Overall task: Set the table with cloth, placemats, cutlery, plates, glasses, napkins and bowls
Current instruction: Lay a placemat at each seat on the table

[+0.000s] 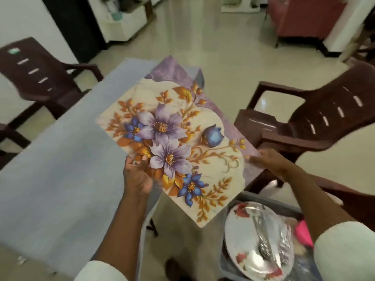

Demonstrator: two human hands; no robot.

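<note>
Both hands hold the floral placemat [172, 138] in the air: your left hand [137, 173] pinches its 7 o'clock edge, your right hand [267, 161] its 4 o'clock edge. Swing it toward 9 o'clock and lay it flat on the cloth [60, 159] (square to the table's edge).

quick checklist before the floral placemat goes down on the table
1. Cloth already spread on the table: ok.
2. Left hand grips the placemat edge: ok.
3. Right hand holds the opposite edge: ok.
4. Placemat over the table: not ok, much of it hangs past the edge.
5. Placemat aligned with the table: not ok, it is skewed.
6. Plates with cutlery waiting lower right: ok.
</note>
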